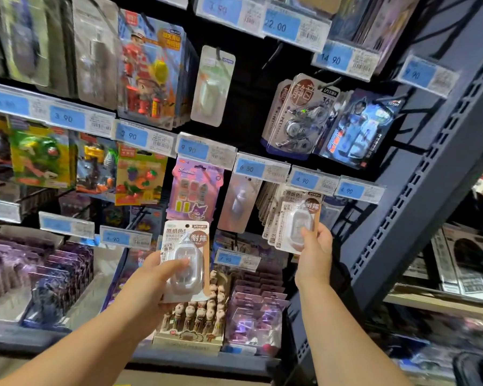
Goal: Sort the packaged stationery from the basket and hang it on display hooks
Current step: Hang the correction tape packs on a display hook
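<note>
While a white blister pack (185, 260) is pinched upright by the left grip (154, 274), at six o'clock of the purple card (195, 188), a matching pack (297, 218) is pinched by the right grip (315, 247) at its three o'clock; that second pack is held against the hanging row (271, 218) beneath a 4.90 tag (303, 180).

Glossy clear plastic blister (185, 270) on matt card (paper backing) (186, 236)
</note>
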The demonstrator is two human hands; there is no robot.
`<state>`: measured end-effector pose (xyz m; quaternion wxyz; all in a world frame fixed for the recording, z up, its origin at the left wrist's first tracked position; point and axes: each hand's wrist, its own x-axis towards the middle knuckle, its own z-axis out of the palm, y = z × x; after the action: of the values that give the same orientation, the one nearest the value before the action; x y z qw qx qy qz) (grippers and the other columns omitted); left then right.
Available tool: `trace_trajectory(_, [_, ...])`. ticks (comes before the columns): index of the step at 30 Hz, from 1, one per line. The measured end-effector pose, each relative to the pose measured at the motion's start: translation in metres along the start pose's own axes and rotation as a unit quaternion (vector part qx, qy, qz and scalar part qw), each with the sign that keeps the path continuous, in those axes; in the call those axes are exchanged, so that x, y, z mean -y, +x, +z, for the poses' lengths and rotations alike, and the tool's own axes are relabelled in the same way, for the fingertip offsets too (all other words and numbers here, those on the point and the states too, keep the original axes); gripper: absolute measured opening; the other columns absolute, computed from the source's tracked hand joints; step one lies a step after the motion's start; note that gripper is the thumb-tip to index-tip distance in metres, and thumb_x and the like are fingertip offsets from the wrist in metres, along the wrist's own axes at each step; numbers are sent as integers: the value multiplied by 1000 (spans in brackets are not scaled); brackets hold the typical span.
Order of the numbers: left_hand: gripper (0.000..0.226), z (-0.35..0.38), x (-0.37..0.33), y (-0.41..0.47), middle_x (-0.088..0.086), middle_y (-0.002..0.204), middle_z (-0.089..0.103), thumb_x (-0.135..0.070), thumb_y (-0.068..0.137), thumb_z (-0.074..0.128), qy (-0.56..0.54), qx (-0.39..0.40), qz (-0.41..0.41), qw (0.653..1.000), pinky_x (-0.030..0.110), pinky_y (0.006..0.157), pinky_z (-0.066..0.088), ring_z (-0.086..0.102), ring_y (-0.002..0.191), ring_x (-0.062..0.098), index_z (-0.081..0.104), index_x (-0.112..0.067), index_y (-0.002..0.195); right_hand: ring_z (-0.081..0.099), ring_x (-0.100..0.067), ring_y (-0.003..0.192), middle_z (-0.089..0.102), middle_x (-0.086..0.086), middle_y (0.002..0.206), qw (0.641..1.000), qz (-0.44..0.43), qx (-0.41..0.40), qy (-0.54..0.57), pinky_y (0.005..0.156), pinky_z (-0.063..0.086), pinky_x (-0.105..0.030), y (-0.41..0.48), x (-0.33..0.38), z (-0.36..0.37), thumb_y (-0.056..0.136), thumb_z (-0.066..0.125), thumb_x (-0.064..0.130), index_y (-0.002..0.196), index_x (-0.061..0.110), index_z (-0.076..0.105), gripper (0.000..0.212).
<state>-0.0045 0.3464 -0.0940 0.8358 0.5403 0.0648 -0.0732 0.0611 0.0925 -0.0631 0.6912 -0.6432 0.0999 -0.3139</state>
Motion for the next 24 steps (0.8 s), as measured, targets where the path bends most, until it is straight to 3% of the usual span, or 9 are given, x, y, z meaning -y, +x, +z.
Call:
trace_trajectory(5, [27,0,0,0,21,112,65,-10,89,62,-6,-1,-5,1000,39,71,46,67,77,30,58,-11,115,60,-11,93,63,0,118,1000,14,-9,16,77,45,-24,-1,-5,1,96,52,15,125,19,57,30])
trace_trajectory(9, [23,1,-1,0,20,109,64,-8,89,61,-9,-4,-12,1000,38,69,48,71,64,24,57,-10,112,63,-10,94,65,2,119,1000,13,-11,16,77,47,-23,-1,-9,1,96,53,16,128,21,58,33])
trace_trajectory(13, [24,1,0,1,19,108,65,-9,88,63,-4,-10,-13,1000,39,71,45,65,76,30,57,-12,112,64,3,87,62,14,115,1000,6,-8,3,85,49,-25,4,-9,2,96,54,17,135,29,53,41])
trace_trajectory(15, [25,0,0,2,18,107,65,-9,87,64,-6,-12,-13,1000,39,72,44,63,78,31,58,-12,111,63,0,86,60,10,113,1000,9,-15,-6,84,47,-27,6,-9,2,96,57,19,137,27,45,44])
trace_trajectory(18, [29,1,1,3,17,104,66,-9,87,64,-9,-10,-13,1000,39,71,46,64,76,30,56,-11,114,61,-11,81,58,2,107,999,25,-36,-20,81,49,-35,11,-12,5,94,61,21,121,22,39,35])
trace_trajectory(21, [33,-1,2,5,16,103,67,-9,86,65,-11,-7,-11,1000,40,72,49,67,75,30,56,-11,118,62,-23,94,59,0,105,998,32,-32,-48,87,50,-44,13,-17,10,93,61,25,109,22,43,24])
trace_trajectory(24, [39,-2,2,4,16,107,67,-10,87,65,-10,-2,-7,1000,41,75,50,68,78,30,53,-12,123,59,-21,89,57,3,100,996,39,-34,-70,84,50,-43,12,-17,17,93,60,29,107,22,47,20])
